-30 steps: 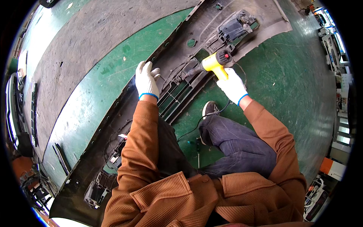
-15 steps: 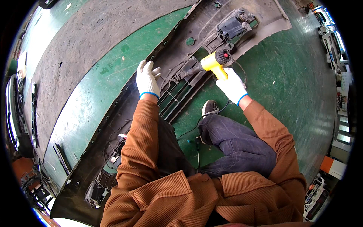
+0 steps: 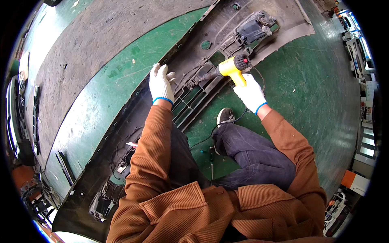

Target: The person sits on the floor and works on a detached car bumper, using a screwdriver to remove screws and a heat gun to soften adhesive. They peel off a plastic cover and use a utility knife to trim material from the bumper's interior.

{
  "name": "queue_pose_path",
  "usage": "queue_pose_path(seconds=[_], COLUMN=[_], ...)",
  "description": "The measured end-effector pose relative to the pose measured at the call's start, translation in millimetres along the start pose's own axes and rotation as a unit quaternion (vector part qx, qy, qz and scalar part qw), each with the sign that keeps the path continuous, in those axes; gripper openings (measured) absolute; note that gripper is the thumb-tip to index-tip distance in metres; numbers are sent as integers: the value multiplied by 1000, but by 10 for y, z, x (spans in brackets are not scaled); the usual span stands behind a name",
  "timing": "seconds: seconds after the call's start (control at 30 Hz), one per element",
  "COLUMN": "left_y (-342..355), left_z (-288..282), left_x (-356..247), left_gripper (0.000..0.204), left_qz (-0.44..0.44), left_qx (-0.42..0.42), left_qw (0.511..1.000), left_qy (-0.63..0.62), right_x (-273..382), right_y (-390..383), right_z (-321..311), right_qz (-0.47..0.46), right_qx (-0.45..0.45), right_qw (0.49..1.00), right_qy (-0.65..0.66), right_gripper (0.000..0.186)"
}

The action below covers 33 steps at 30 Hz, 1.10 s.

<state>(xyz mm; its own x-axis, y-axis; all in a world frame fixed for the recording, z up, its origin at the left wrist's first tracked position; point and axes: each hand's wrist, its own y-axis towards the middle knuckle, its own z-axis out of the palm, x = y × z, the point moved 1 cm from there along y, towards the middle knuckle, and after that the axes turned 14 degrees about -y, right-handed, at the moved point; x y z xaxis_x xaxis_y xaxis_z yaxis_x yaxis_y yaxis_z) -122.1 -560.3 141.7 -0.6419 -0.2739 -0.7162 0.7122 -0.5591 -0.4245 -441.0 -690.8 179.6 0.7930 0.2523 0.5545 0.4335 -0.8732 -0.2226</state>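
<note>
Holding yellow heat gun (image 3: 234,70): right hand (image 3: 250,92); nozzle (image 3: 209,75) unshifted over bumper (image 3: 194,54), same spot worked. Left hand (image 3: 161,84): fingers spread, contact unclear.

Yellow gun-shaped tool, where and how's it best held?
Probably the yellow tool is best taken by its handle, from the picture's lower right, as the right hand has it. The handle slants down that way, while the dark nozzle points lower left, away from that hand.

The green floor (image 3: 308,101), with a curved grey area (image 3: 93,48), carries a dark car bumper (image 3: 190,65) lying diagonally, a screwdriver (image 3: 211,158) near a shoe (image 3: 224,117), and narrow dark strips (image 3: 65,167) toward its left edge.
</note>
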Motion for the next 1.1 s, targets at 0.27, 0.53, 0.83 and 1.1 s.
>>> queue_pose_path(seconds=[0.27,0.53,0.83,1.1], left_y=[23,12,-1,-15], left_z=[-38,-23,-15,4], left_x=[-17,-19,-26,-11], left_gripper=[52,54,54,54], left_qz=[12,13,12,12], left_qx=[-7,-5,-4,-1], left_qw=[1000,1000,1000,1000], left_qy=[-15,-10,-13,-11], right_x=[119,85,5,-38], right_y=[-42,-33,-11,-11], right_z=[-36,-29,10,9], right_qz=[4,0,7,5], right_qx=[5,-5,8,6], right_qw=[1000,1000,1000,1000], right_qy=[-23,-21,10,13], right_gripper=[60,60,58,58])
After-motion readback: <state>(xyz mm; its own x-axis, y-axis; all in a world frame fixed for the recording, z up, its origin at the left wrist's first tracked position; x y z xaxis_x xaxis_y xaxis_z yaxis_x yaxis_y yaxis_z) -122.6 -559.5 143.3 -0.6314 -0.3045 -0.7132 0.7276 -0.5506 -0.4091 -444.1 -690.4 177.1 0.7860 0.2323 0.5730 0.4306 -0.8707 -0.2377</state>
